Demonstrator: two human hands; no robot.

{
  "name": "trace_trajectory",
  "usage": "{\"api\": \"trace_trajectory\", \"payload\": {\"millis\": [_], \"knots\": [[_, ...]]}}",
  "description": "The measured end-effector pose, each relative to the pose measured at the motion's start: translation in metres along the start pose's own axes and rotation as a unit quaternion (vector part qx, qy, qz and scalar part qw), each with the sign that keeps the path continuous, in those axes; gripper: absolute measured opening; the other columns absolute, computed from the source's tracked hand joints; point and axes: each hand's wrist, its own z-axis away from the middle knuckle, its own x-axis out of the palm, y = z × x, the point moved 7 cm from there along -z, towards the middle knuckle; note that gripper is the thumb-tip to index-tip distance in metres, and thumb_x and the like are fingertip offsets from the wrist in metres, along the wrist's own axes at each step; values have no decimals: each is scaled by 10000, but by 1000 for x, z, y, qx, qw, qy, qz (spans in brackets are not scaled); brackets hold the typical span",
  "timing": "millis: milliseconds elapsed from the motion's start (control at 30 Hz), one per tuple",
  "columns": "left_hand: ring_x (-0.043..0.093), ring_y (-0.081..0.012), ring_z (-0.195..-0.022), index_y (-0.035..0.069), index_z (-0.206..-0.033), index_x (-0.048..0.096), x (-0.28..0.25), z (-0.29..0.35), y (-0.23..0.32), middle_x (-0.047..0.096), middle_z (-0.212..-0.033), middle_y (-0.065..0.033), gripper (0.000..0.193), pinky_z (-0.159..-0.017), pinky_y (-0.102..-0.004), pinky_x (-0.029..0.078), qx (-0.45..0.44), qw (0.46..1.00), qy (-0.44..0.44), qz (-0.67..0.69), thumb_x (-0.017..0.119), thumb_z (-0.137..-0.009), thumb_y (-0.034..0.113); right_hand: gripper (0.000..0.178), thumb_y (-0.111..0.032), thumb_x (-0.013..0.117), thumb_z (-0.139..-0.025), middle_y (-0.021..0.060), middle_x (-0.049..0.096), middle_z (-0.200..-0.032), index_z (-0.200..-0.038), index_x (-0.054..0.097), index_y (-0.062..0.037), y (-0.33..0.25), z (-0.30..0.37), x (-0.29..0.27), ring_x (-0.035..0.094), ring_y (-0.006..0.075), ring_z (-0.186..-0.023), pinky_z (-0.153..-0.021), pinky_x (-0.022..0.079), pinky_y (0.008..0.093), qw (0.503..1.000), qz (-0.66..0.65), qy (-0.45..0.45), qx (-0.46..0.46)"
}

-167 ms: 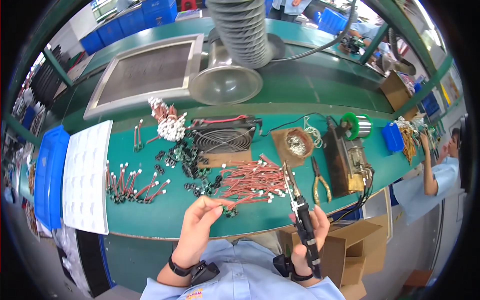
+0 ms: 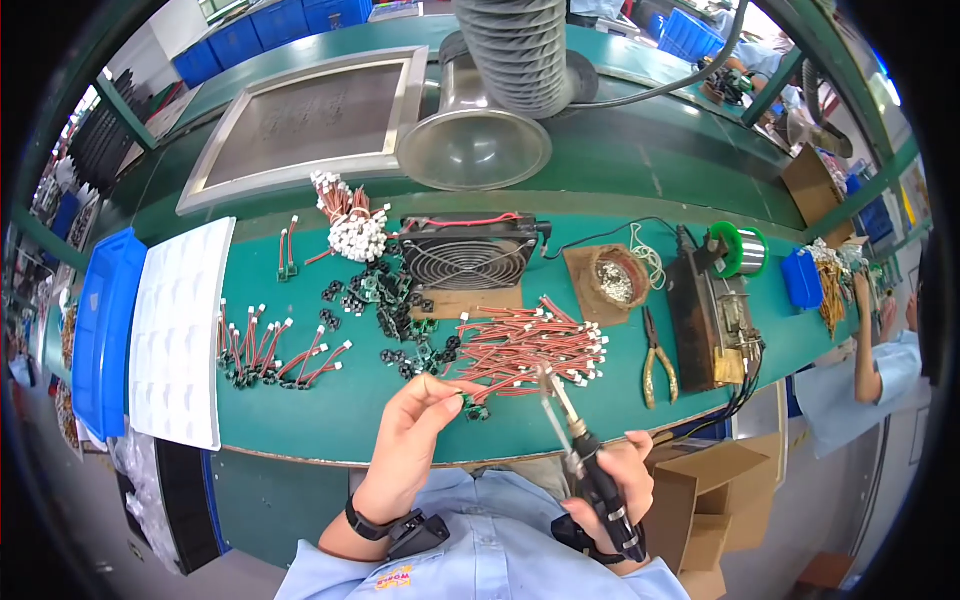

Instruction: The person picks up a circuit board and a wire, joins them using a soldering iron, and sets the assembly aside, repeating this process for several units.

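Fingers [image 2: 432, 392] of the left hand pinch a small green part [image 2: 468, 403]; right hand [image 2: 612, 480] grips a soldering iron [image 2: 590, 465].

The black square metal fan [image 2: 468, 251] is sitting at twelve o'clock from the pile of red wires [image 2: 525, 345]; the yellow-handled pliers [image 2: 657, 358] are lying at three o'clock.

Bright, even overhead light; soft shadows; mild glare on metal funnel [image 2: 475, 150]; strong fisheye bending, dark vignette at rim.
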Motion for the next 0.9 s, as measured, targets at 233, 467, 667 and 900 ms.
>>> {"api": "trace_trajectory", "payload": {"millis": [233, 467, 667, 900], "knots": [[549, -158, -993, 37, -881, 512, 4, 3, 8, 617, -1048, -129, 6, -891, -305, 404, 38, 998, 8, -42, 517, -882, 41, 420, -232, 779, -601, -7, 617, -670, -971, 621, -110, -13, 0, 19, 571, 142, -592, -864, 301, 374, 993, 36, -80, -81], [560, -179, -979, 47, -845, 484, 7, 3, 9, 622, -1010, -145, 26, -902, -317, 383, 35, 998, 31, -51, 505, -860, 41, 422, -226, 779, -587, -18, 624, -674, -962, 626, -110, -15, -4, 25, 574, 133, -587, -853, 312, 368, 990, 58, -94, -90], [537, -163, -1018, 33, -899, 508, 4, 3, 5, 606, -1065, -124, 20, -902, -317, 402, 42, 998, 1, -53, 519, -885, 41, 409, -226, 776, -593, -14, 627, -679, -956, 628, -107, -12, -4, 29, 577, 133, -594, -853, 314, 366, 989, 64, -104, -86], [560, -178, -990, 36, -869, 496, 5, 3, 5, 617, -1032, -162, 10, -900, -313, 385, 31, 997, 29, -58, 504, -866, 40, 387, -233, 768, -609, -13, 628, -682, -948, 634, -103, -11, -4, 30, 577, 130, -598, -853, 317, 361, 989, 62, -108, -81]]}}
